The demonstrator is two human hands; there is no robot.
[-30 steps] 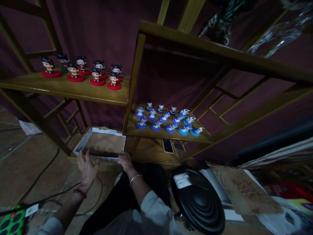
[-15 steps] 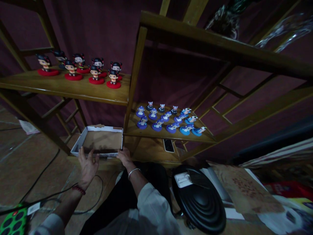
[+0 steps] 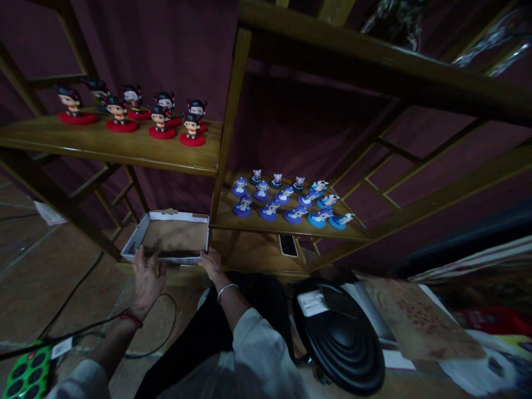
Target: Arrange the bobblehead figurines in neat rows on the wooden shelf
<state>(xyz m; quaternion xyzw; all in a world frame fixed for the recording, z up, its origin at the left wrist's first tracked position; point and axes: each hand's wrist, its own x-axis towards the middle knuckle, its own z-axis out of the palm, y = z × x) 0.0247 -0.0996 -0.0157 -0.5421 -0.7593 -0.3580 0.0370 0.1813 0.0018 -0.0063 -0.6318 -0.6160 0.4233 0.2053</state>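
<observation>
A shallow white cardboard box (image 3: 199,217) with a bare brown bottom sits on the low shelf at the left. My left hand (image 3: 148,281), fingers apart, touches the left part of its front wall. At the front right corner, my right hand (image 3: 211,263) grips the box, its fingertips partly hidden. Above the box, several black-haired figurines on red bases (image 3: 117,113) stand on the left shelf (image 3: 166,152). Several purple and blue figurines (image 3: 271,209) and a back row of small dark-based figurines (image 3: 277,180) stand on the middle shelf (image 3: 224,219).
A phone (image 3: 288,245) lies on the bottom shelf (image 3: 245,255). Right of my legs is a black round stool (image 3: 341,338), with paper bags (image 3: 419,318) beyond it. Black cables (image 3: 83,277) and a green perforated object (image 3: 28,372) lie on the floor at left.
My view has shifted slightly. The box stays in about the same place, with both hands still at its front; my left hand's fingers have shifted a little along the wall.
</observation>
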